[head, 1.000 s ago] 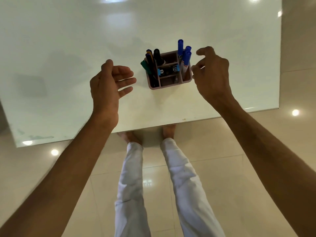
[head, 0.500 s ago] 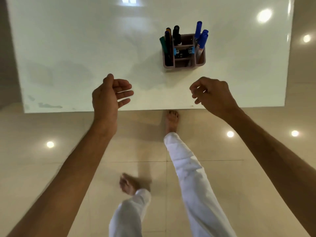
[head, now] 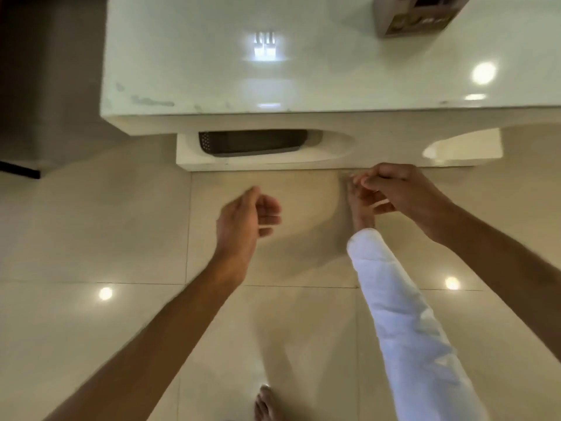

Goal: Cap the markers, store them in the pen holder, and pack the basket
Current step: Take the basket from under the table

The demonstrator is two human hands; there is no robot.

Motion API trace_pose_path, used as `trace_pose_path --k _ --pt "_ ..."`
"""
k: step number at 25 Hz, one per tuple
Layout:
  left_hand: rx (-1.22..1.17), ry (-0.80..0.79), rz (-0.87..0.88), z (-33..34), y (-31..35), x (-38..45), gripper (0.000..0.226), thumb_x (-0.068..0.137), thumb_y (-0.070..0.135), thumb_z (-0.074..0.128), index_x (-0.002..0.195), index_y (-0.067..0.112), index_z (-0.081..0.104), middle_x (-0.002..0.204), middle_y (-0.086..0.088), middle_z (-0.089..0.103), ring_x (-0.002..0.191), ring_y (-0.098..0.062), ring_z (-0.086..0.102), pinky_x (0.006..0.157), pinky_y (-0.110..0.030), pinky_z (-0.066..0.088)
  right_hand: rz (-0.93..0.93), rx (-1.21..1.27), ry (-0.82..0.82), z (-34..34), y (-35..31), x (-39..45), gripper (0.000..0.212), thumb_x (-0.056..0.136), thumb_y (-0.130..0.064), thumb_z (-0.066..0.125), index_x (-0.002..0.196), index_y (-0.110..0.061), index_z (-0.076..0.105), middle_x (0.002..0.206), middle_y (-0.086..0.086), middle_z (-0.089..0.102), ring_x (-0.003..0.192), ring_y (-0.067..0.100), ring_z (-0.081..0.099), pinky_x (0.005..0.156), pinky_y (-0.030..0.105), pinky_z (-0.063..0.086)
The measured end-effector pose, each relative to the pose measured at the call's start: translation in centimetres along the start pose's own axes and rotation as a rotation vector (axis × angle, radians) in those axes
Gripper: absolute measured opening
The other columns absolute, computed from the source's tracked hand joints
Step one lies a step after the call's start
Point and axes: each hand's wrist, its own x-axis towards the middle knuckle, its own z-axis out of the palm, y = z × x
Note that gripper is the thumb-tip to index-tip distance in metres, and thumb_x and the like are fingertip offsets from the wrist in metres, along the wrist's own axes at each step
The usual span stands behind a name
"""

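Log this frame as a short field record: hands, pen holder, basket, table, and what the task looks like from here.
left hand: empty, fingers loosely curled, over the floor
right hand: empty, fingers curled, over the floor near the table's base
pen holder: on the table top, cut off by the upper frame edge; markers not visible
basket: dark, perforated, on the shelf under the table top
table: glossy white
person: standing back from the table, one white trouser leg forward
task state: basket not yet taken out
image quality: motion blur

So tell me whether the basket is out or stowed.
Stowed: the basket sits in the recess under the table, and neither hand touches it.
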Motion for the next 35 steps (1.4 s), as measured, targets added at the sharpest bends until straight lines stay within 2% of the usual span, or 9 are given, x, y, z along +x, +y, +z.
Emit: trace_pose_path --k 4,8,14,16,19,21,24,29,35 --pt "0.034 -0.092 0.038 -3.6 -10.5 4.7 0.053 0.110 0.054 0.042 0.104 0.018 0.079 0.103 0.002 0.083 0.101 -0.018 0.079 0.093 -0.042 0.061 -0.096 -0.077 0.029 7.5 6.3 7.4 0.014 0.098 -0.017 0.067 0.093 -0.021 0.079 0.098 0.002 0.081 0.094 0.018 0.076 0.089 0.038 0.058" --pt "-0.219 0.015 0.039 -5.7 -16.7 14.3 0.057 0.109 0.059 0.038 0.111 0.018 0.078 0.110 -0.001 0.083 0.109 -0.019 0.077 0.101 -0.042 0.058 -0.182 0.189 0.375 13.8 11.7 18.5 0.034 0.090 0.004 0.059 0.104 -0.021 0.077 0.116 0.007 0.073 0.104 0.019 0.064 0.100 0.038 0.054" --pt "-0.358 0.402 0.377 -5.7 -21.0 29.2 0.055 0.090 0.069 0.063 0.128 0.029 0.064 0.122 0.011 0.071 0.114 -0.008 0.066 0.103 -0.034 0.054 -0.319 0.124 0.721 15.5 11.8 33.6 0.076 0.076 -0.049 0.065 0.140 -0.008 0.061 0.144 0.003 0.063 0.132 0.020 0.057 0.102 0.012 0.037" --pt "-0.307 0.480 0.481 -5.8 -19.5 33.7 0.066 0.086 0.067 0.069 0.140 0.031 0.056 0.134 0.012 0.063 0.119 -0.006 0.061 0.097 -0.026 0.050 -0.305 0.056 0.671 13.9 9.8 38.1 0.067 0.084 -0.053 0.074 0.137 -0.013 0.065 0.142 0.005 0.064 0.127 0.022 0.061 0.105 0.025 0.046" --pt "-0.201 0.395 0.533 -6.3 -16.6 38.9 0.079 0.087 0.054 0.079 0.153 0.030 0.042 0.143 0.009 0.059 0.125 -0.010 0.059 0.099 -0.024 0.050 -0.281 -0.055 0.558 11.9 6.3 42.7 0.032 0.088 -0.049 0.078 0.081 -0.018 0.072 0.091 0.010 0.070 0.070 0.019 0.065 0.076 0.033 0.055" --pt "-0.154 0.402 0.483 -6.4 -14.8 40.1 0.070 0.089 0.046 0.080 0.149 0.024 0.051 0.126 0.007 0.065 0.113 -0.012 0.065 0.090 -0.023 0.057 -0.319 -0.065 0.571 11.0 5.5 44.6 0.017 0.088 -0.032 0.080 0.092 -0.016 0.077 0.099 0.010 0.075 0.075 0.018 0.070 0.079 0.035 0.062" --pt "-0.184 0.488 0.353 -7.5 -13.9 40.2 0.045 0.091 0.027 0.077 0.133 0.018 0.066 0.119 -0.002 0.068 0.106 -0.025 0.074 0.089 -0.037 0.066 -0.250 -0.152 0.480 11.5 5.2 44.2 0.047 0.088 -0.014 0.070 0.133 -0.005 0.066 0.122 0.014 0.071 0.100 0.022 0.072 0.094 0.042 0.062" --pt "-0.240 0.303 0.111 -9.2 -18.8 30.3 0.039 0.092 -0.010 0.064 0.116 0.021 0.064 0.128 -0.020 0.070 0.086 -0.031 0.074 0.071 -0.044 0.067 -0.150 -0.166 0.480 12.7 7.0 34.2 0.007 0.089 -0.005 0.068 0.086 -0.002 0.073 0.085 0.015 0.075 0.050 0.015 0.067 0.053 0.027 0.058" --pt "-0.022 0.330 -0.152 -10.4 -18.2 13.6 0.040 0.092 -0.007 0.069 0.117 0.024 0.066 0.114 -0.014 0.077 0.088 -0.034 0.078 0.072 -0.054 0.068 0.069 -0.270 0.361 10.8 9.0 17.4 0.005 0.086 -0.003 0.076 0.084 -0.005 0.080 0.084 0.018 0.077 0.079 0.025 0.077 0.082 0.040 0.066"
